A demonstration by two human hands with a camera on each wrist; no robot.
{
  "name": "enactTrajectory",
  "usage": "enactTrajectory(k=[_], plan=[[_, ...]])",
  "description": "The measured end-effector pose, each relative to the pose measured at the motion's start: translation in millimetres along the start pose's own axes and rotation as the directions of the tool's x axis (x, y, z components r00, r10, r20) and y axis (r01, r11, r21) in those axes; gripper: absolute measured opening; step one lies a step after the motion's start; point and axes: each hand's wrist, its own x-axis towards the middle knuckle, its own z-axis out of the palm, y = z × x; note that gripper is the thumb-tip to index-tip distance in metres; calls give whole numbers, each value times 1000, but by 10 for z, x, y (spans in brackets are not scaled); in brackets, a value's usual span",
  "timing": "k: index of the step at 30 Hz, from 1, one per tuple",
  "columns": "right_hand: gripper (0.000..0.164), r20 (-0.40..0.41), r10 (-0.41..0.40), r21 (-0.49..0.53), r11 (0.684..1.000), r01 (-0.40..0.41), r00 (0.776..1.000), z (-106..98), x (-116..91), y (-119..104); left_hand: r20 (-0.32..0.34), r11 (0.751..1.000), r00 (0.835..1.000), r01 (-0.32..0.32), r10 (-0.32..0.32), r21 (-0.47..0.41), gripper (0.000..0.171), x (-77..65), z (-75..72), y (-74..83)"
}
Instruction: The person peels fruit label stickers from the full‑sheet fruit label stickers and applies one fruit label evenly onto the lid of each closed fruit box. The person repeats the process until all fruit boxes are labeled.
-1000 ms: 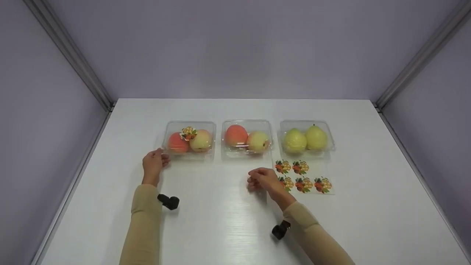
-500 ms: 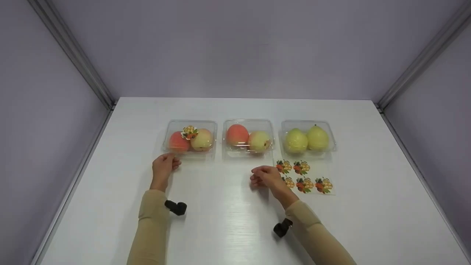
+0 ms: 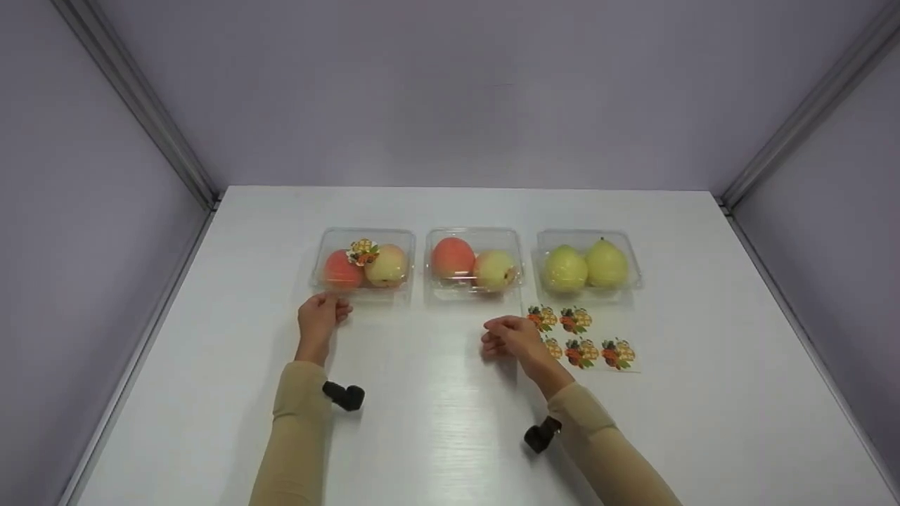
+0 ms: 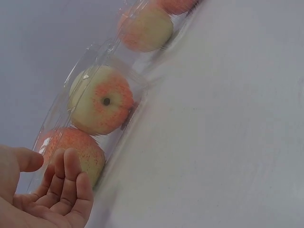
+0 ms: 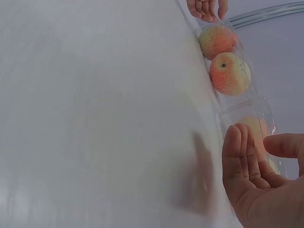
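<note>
The white table (image 3: 422,414) carries three clear boxes (image 3: 485,243) and, seemingly flat, a sticker sheet (image 3: 610,320).

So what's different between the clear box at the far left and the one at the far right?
The left box has a colourful sticker on top; the right box has none. The left box holds a red fruit and a paler fruit, while the right box holds two yellow-green fruits. Both boxes are see-through, hold two fruits each and sit on the white table.
</note>
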Motion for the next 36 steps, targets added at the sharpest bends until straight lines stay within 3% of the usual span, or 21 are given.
enactTrajectory(k=[6, 12, 21, 31, 36], plan=[[25, -62, 45, -29, 998, -47, 997, -10, 34, -26, 20, 999, 1000, 1, -2, 50, 37, -48, 82, -21], [28, -46, 43, -27, 999, -45, 998, -56, 53, -49, 47, 998, 999, 1, -4, 58, 35, -94, 203, -47], [28, -82, 64, -29, 997, -66, 995, -154, 135, -63, 118, 996, 993, -9, -1, 83, 27, -194, 505, -129], [30, -108, 83, 24, 996, -81, 991, -230, 148, -96, 180, 991, 984, -8, -17, 135, 28, -324, 784, -103], [32, -123, 94, 43, 995, -89, 988, -260, 174, -105, 206, 993, 978, -6, -19, 118, 27, -385, 904, -106]])
